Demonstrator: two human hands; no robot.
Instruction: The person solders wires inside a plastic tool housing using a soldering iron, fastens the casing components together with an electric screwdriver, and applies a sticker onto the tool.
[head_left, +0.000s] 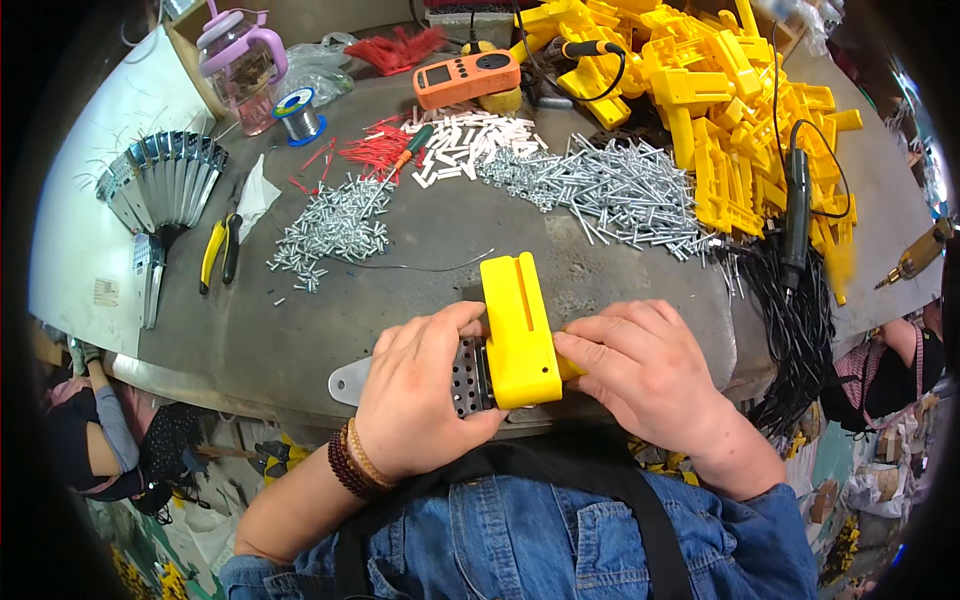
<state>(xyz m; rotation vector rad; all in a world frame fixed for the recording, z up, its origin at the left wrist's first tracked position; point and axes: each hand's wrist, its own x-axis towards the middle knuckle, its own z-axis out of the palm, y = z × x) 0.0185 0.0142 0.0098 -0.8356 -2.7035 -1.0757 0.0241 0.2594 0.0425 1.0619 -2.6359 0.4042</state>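
Note:
Close in front of me, my left hand (418,385) is closed around a perforated metal plate (465,378) with a rounded, holed end. That plate adjoins a yellow plastic housing (522,330), which stands tilted, with a long slot and a small hole in its face. My right hand (645,368) is at the housing's right side, thumb and index finger pinched together against it, beside a yellow stub. Whatever lies between those fingertips is hidden.
Beyond my hands lie piles of screws (630,200), short screws (335,225), white sleeves (470,145) and yellow housings (720,90). Pliers (220,250), fanned metal plates (165,175), a solder spool (298,115), a jug (240,75), an orange meter (466,80), a soldering iron (795,220) and black cables (790,340) surround them.

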